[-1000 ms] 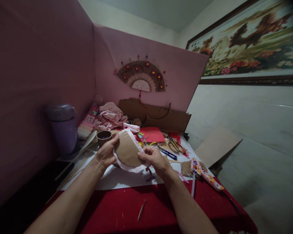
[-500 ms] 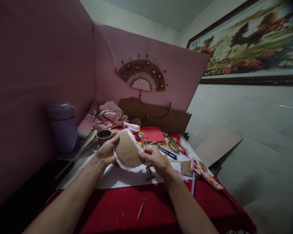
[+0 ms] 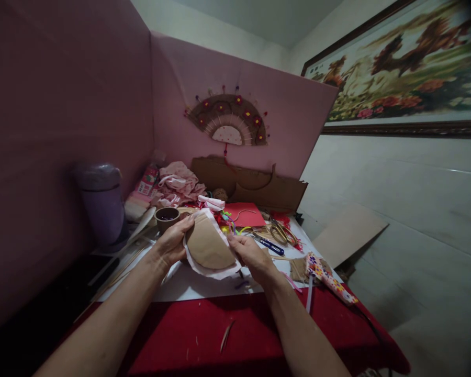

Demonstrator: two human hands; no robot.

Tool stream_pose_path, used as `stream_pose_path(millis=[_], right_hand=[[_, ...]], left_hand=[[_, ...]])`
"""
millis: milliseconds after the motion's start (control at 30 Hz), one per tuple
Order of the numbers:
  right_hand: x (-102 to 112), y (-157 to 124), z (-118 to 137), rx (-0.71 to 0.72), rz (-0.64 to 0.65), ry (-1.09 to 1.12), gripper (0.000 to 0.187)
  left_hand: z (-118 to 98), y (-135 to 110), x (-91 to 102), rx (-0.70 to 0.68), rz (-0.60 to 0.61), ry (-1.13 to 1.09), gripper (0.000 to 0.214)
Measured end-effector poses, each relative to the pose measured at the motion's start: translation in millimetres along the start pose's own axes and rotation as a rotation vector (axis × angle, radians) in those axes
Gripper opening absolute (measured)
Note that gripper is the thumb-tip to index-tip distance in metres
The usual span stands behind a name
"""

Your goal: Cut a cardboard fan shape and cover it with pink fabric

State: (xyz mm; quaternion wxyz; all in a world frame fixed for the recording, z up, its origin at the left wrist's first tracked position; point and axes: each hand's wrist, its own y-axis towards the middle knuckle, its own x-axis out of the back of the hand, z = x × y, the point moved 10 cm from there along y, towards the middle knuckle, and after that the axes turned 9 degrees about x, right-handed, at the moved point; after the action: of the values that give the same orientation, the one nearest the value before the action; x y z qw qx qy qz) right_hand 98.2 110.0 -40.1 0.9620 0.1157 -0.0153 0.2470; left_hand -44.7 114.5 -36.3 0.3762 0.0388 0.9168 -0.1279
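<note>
Between my hands, above the table, is a half-round piece of brown cardboard [image 3: 210, 243] with a pale pink-white cloth edging [image 3: 215, 272] sticking out around it. My left hand [image 3: 175, 243] grips its left end, thumb on the cardboard face and the other fingers behind. At the right end my right hand [image 3: 251, 254] pinches the edging between thumb and fingers. The fingers behind the piece are partly hidden. A brown cup [image 3: 167, 222] with dark contents stands just beyond my left hand. Past my right hand lie a blue-handled cutter [image 3: 272, 247] and gold-handled scissors [image 3: 284, 233].
Crumpled pink cloth [image 3: 180, 183] and a purple tumbler [image 3: 102, 209] are at the back left. Red paper [image 3: 245, 214] lies behind the hands. A flower-patterned glue gun-like tool [image 3: 329, 277] rests at right. A decorated fan [image 3: 231, 120] hangs on the pink board.
My right thumb has slid off the cardboard face to its outer edge. The half-round piece has tilted slightly, showing more of its lower right cloth edging.
</note>
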Motion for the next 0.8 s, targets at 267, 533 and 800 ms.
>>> stream_pose_path(millis=[267,533,800], right_hand=[[-8,-4,6,0.023,0.078,0.041,0.043],[4,-1,7,0.022,-0.043,0.054,0.036],[18,3,13,0.105,-0.174,-0.133,0.03]], left_hand=[[-2,-2,-4.4,-0.019,0.015,0.007,0.025],[5,-3,-8.5,0.033,0.028,0.024,0.028],[13,-7,-13.4,0.159,0.067,-0.06,0.036]])
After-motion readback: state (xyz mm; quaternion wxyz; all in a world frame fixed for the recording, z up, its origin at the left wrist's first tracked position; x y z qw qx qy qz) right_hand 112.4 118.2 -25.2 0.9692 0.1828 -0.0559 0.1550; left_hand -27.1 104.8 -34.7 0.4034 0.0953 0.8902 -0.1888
